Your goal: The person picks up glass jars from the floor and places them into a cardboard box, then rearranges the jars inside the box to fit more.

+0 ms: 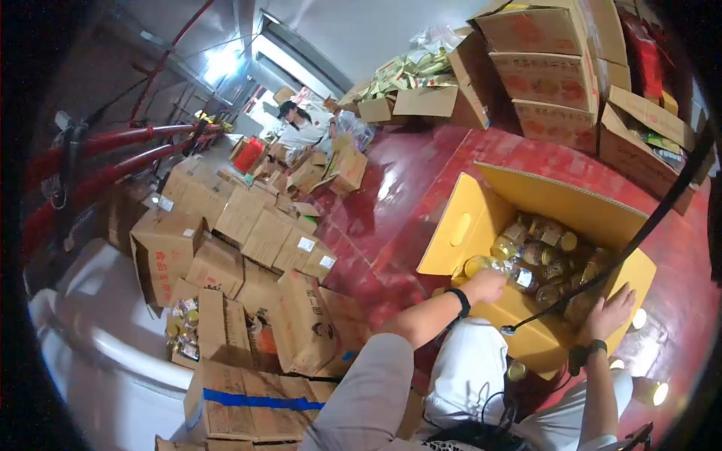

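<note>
A large yellow cardboard box (460, 218) stands open in front of me, with several glass jars (553, 233) with gold lids lying in it. My left hand (485, 286) reaches over the near edge, its fingers curled against a clear jar (522, 278) with a white label; part of the grip is hidden. My right hand (611, 312) rests flat on the right wall of the box, fingers stretched out and holding nothing. A black strap or cable crosses in front of the box.
Brown cartons (301, 319) crowd the left side, and more cartons (545, 75) are stacked at the back right. An open carton (425, 104) holds green packaging. A person (304, 128) in a black cap is among boxes farther back. Several jars (639, 319) stand on the red floor (410, 169).
</note>
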`<action>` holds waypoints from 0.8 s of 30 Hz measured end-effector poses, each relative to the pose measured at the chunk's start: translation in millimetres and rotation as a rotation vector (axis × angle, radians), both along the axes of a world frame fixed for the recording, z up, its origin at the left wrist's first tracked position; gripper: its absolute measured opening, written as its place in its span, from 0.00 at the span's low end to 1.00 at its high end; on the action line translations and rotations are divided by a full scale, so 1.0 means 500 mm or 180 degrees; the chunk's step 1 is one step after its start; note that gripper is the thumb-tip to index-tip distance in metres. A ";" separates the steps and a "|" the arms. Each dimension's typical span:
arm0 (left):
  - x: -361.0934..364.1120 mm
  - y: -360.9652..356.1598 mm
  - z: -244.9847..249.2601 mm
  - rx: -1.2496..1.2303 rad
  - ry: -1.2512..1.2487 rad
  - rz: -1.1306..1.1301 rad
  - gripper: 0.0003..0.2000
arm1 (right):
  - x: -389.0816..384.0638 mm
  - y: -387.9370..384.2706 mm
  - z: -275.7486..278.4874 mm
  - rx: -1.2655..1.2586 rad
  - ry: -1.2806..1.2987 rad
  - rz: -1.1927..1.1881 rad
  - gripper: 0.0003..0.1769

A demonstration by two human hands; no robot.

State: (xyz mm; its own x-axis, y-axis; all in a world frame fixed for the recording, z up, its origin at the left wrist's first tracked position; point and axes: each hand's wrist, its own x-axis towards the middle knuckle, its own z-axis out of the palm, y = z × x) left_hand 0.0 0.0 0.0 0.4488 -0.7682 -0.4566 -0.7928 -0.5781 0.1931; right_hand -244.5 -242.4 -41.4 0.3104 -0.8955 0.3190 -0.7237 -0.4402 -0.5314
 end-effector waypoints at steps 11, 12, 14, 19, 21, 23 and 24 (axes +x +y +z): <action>0.047 -0.054 -0.163 0.2335 -0.1714 -0.1354 0.29 | -0.017 0.016 0.019 -0.0008 -0.0099 0.0066 0.46; 0.040 -0.054 -0.159 0.2276 -0.1776 -0.1357 0.28 | -0.022 0.021 0.022 -0.0084 -0.0114 0.0073 0.46; 0.021 -0.069 -0.151 0.2094 -0.1907 -0.1281 0.23 | -0.029 0.033 0.022 -0.0054 -0.0074 0.0045 0.46; 0.027 -0.123 -0.176 0.2774 -0.1604 -0.1667 0.23 | -0.036 0.034 0.016 -0.0070 -0.0091 0.0044 0.47; 0.028 -0.133 -0.173 0.3031 -0.1386 -0.1815 0.30 | -0.036 0.035 0.016 -0.0067 -0.0144 0.0062 0.47; 0.031 -0.141 -0.192 0.3142 -0.1465 -0.1626 0.36 | -0.037 0.036 0.015 -0.0076 -0.0159 0.0068 0.47; 0.037 -0.136 -0.218 0.3176 -0.1606 -0.1377 0.40 | -0.037 0.038 0.018 -0.0057 -0.0144 0.0069 0.47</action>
State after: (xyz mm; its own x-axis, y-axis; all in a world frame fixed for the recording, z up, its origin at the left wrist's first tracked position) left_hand 18.3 -68.1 -109.2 0.5405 -0.3068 -0.7834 -0.8157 0.0370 -0.5773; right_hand -263.1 -223.4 -32.6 0.3148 -0.8827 0.3490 -0.6894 -0.4653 -0.5552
